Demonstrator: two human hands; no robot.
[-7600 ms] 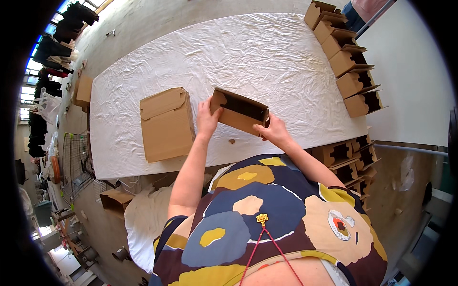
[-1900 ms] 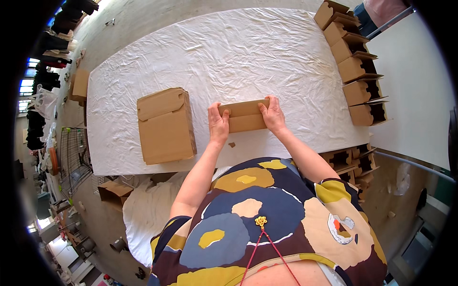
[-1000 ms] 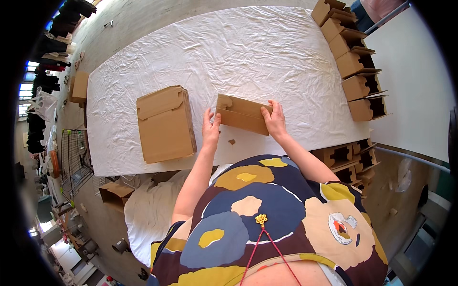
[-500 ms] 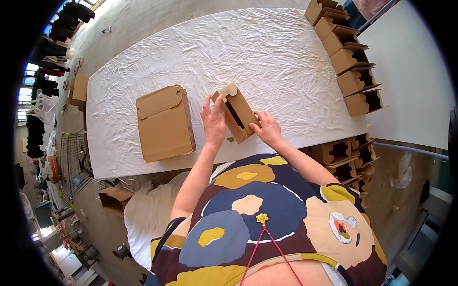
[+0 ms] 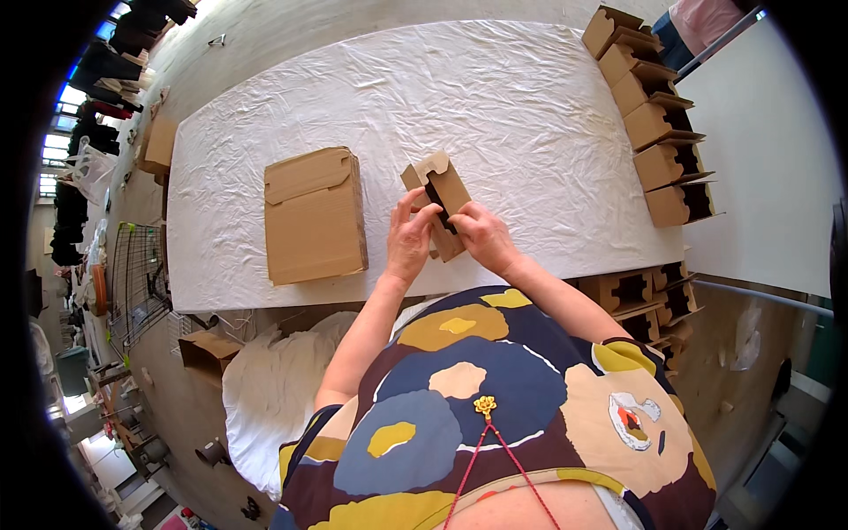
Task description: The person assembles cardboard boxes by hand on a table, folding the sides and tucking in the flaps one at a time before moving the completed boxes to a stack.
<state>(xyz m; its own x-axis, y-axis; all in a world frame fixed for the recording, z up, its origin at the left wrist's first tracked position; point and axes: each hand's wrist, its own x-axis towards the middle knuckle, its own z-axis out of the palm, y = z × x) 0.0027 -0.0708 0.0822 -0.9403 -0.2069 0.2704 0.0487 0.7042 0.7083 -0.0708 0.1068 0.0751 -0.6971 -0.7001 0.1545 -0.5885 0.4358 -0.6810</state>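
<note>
A small brown cardboard box (image 5: 452,187) stands slightly turned on the white cloth, a long dark slot showing between its top flaps. My left hand (image 5: 410,238) is closed on the flap along the slot's left side, fingers bent over it. From the other side, my right hand (image 5: 484,237) pinches the box by the slot's right edge, thumb and fingers together. The fingertips of both hands nearly meet over the slot and partly hide it. To the left of my hands lies a pile of flat, folded cardboard boxes (image 5: 314,221).
A white wrinkled cloth (image 5: 495,97) covers the table. Along its right edge runs a row of open cardboard boxes (image 5: 658,165), and more boxes (image 5: 623,290) are stacked below. A person in pink (image 5: 702,25) is at the far right. A wire rack (image 5: 137,274) stands left.
Both hands have moved inward from the box's outer sides to its top slot. My left hand's fingers, spread before, are now bent onto the flap. The view has shifted slightly.
</note>
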